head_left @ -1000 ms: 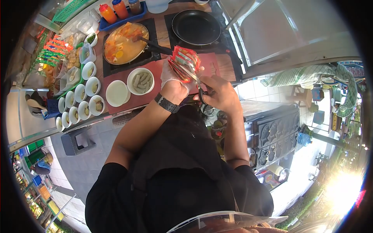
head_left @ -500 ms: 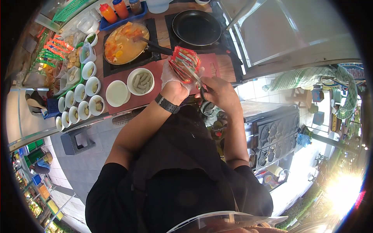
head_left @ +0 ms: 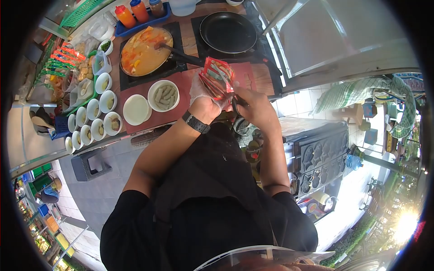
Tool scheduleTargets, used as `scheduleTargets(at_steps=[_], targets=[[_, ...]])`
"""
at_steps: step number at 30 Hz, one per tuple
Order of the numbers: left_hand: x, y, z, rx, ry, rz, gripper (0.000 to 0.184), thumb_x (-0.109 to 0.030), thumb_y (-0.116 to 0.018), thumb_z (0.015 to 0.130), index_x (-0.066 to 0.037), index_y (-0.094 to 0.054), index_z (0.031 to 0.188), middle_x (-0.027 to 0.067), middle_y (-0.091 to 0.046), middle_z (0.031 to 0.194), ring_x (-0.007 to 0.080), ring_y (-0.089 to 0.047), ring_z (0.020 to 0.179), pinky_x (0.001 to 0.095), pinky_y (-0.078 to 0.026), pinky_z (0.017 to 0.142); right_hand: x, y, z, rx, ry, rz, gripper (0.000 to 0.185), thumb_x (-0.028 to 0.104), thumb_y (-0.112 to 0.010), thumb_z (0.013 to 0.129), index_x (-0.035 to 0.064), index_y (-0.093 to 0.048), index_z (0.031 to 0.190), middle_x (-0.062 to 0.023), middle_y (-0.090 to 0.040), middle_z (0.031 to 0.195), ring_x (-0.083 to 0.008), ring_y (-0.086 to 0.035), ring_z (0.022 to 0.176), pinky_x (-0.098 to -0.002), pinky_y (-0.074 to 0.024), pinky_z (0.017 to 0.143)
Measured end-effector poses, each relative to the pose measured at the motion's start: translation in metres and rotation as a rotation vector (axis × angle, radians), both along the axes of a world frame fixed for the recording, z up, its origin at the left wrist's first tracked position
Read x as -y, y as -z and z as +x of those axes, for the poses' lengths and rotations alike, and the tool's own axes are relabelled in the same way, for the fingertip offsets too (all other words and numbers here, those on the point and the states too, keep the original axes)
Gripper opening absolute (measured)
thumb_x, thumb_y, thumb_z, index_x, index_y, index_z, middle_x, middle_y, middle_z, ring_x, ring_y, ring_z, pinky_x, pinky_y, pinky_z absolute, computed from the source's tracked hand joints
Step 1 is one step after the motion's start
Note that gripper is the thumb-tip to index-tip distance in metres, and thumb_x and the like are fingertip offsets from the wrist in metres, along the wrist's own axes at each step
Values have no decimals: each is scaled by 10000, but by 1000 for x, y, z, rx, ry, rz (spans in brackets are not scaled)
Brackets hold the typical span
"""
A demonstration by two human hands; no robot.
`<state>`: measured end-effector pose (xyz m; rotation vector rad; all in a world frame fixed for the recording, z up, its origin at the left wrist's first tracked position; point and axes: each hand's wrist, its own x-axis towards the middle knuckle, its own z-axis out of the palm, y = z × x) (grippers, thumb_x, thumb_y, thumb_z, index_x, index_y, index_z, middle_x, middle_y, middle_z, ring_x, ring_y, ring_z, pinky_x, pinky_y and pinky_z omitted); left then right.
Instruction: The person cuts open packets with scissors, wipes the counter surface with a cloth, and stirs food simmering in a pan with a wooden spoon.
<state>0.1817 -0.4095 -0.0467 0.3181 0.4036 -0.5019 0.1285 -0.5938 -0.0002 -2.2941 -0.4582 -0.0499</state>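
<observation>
My left hand [head_left: 204,103], in a clear plastic glove and with a black watch at the wrist, is closed around a bunch of red sachets [head_left: 216,80]. It is held up over the red mat at the counter's front edge. My right hand [head_left: 256,108] grips scissors [head_left: 234,104] by their dark handles, right beside the sachets. The blades are mostly hidden among the packets, so I cannot tell how far apart they are. Just beyond my hands is the dark ladle handle [head_left: 187,57], running out of a pan of orange, soupy food [head_left: 143,52].
A black frying pan [head_left: 228,31] sits at the back right. Left of my hands are a white bowl of greyish pieces [head_left: 163,95], a white lid or dish [head_left: 137,109] and several small white cups [head_left: 107,101]. Sauce bottles [head_left: 125,16] stand in a blue tray. A moulded griddle [head_left: 316,165] is at right.
The scissor blades, plainly seen across the sachets before, are now mostly out of sight. The sachets have shifted slightly in my left hand, and my right hand has moved a little.
</observation>
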Motion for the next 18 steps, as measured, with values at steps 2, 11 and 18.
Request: scheduleTargets(at_steps=[2,11,18], targets=[[-3,5,1,42,-47,-207,548,-504,-407,1077,-67,-613,1335,168,-683,1266,380,-671,1145,592,-547,1008,-1,-4,-1,-53,22,55,539,162,-816,789,8,-646,1276,-188,-667,867,-380,-688,820,-476,-541,744],[-16,6,10,96,-87,-258,518,-449,-448,1085,-49,-578,1387,186,-643,1363,374,-612,1270,620,-444,1159,11,-12,-5,10,32,93,517,199,-795,804,2,-667,1264,-181,-660,857,-355,-678,785,-430,-543,720],[-18,-13,16,66,-131,-244,504,-462,-460,1082,-65,-602,1358,156,-676,1323,354,-620,1275,625,-438,1165,10,-12,-8,33,0,15,580,278,-940,721,21,-701,1183,-120,-666,871,-266,-677,739,-380,-557,667]])
